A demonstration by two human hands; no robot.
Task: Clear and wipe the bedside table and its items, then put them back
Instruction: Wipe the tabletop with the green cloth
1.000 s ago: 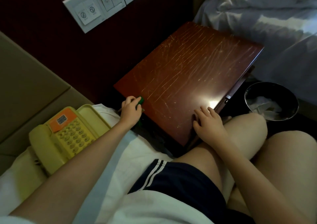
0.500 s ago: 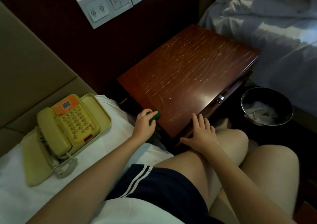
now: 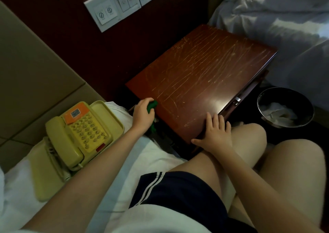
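Desk point(image 3: 204, 75): red-brown wood top, glossy, covered in pale scratches that mostly run front to back. 1 glare patch near the front edge. Small metal handle point(image 3: 236, 100) on the front face just under that edge. It stands against the dark wall, between the 2 beds.

Left grip point(image 3: 142, 114): fingers curled round a green cloth point(image 3: 152, 105), pressed to the desk's near-left edge. Part of the cloth hangs down below the hand.

Right grip point(image 3: 216, 134): flat, fingers straight, thumb spread, palm down on the desk's near corner. Holds nothing.

Phone point(image 3: 80, 134): yellowed plastic, handset on its cradle, keypad up. It sits on a matching tray point(image 3: 46, 175) on the bed point(image 3: 16, 188) at left, well apart from the desk.

Writing:
- Phone has an orange label point(image 3: 76, 114) with a square code sticker on it. Not readable.
- Switch panel point(image 3: 114, 8) on the wall above: 2 round icons on the left plate, rocker switches beside them. Captions too small to read.

Bin point(image 3: 277, 94) on the floor right of the desk, dark, white paper or liner inside. Other bed point(image 3: 284, 27) behind it, rumpled white sheets.
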